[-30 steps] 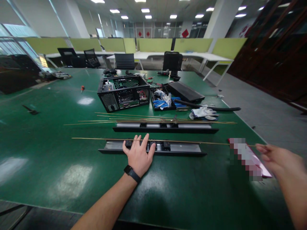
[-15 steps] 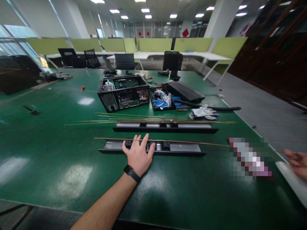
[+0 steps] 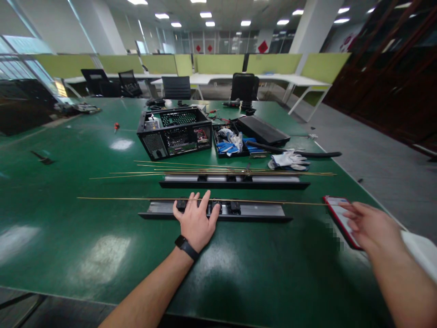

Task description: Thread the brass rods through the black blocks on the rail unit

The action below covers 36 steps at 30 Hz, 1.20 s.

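My left hand (image 3: 197, 219), wearing a black watch, rests with spread fingers on the near metal rail (image 3: 261, 210), which has black blocks along it. A long thin brass-coloured rod (image 3: 112, 198) lies lengthwise over this rail, passing by my left fingertips and sticking out far on both sides. At the right, my right hand (image 3: 373, 228) has its fingers pinched together on the rod's right end. Beneath those fingers lies a red-edged phone (image 3: 344, 224), partly covered by the hand. A second rail (image 3: 273, 185) lies farther back, with several similar rods (image 3: 119, 173) across it.
Behind the rails stand an open black computer case (image 3: 174, 134), a black tray with blue-white gloves (image 3: 230, 143) and a flat black panel (image 3: 261, 130). Another glove (image 3: 290, 159) and a black tube (image 3: 317, 154) lie to the right. Something white (image 3: 421, 250) sits at the right edge.
My right hand has moved left from the frame's edge to over the phone. The rod has slid left, its left end now much farther out. My left hand stays on the rail.
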Each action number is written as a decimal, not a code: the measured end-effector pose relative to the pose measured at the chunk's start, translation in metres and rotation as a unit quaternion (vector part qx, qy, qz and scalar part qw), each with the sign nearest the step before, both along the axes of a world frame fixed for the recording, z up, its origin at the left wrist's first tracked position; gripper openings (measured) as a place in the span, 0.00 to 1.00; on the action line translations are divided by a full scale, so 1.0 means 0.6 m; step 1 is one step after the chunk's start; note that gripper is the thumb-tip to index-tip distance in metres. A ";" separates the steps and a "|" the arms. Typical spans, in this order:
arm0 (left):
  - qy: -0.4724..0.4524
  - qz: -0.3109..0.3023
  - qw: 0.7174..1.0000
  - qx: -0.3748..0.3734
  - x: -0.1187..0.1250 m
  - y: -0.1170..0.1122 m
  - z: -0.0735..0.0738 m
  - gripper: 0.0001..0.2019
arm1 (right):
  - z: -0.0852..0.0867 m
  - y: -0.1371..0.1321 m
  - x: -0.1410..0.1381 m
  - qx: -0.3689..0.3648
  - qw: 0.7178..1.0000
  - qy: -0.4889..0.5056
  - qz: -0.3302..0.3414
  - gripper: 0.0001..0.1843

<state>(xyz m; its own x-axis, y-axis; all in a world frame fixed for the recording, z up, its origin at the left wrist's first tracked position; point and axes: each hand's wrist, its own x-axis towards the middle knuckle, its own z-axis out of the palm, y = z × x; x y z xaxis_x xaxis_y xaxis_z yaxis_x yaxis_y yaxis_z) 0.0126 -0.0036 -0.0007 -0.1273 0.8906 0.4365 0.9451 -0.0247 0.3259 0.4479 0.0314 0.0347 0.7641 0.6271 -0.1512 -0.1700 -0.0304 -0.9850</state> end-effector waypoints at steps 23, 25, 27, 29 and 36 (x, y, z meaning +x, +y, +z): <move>0.001 0.002 1.000 0.010 0.001 0.000 0.000 0.22 | -0.009 -0.022 -0.360 -0.024 0.956 0.087 0.278 0.17; 0.000 0.001 1.000 0.006 0.001 -0.001 0.000 0.22 | -0.008 -0.021 -0.368 -0.022 0.955 0.094 0.281 0.17; -0.001 0.001 1.000 0.005 0.001 -0.001 0.001 0.23 | -0.008 -0.021 -0.372 -0.019 0.954 0.099 0.283 0.16; -0.002 0.001 1.000 0.004 0.001 -0.001 0.002 0.23 | -0.008 -0.021 -0.373 -0.017 0.953 0.104 0.283 0.16; -0.001 0.002 1.000 0.002 0.001 -0.001 0.003 0.23 | -0.005 -0.020 -0.367 -0.013 0.953 0.118 0.279 0.15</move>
<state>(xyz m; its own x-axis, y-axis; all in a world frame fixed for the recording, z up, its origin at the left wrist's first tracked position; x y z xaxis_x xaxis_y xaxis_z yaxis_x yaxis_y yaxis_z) 0.0134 -0.0040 0.0008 -0.1321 0.8882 0.4402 0.9448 -0.0215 0.3269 0.2275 0.0195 0.0315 0.2565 0.9192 -0.2989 -0.3361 -0.2052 -0.9192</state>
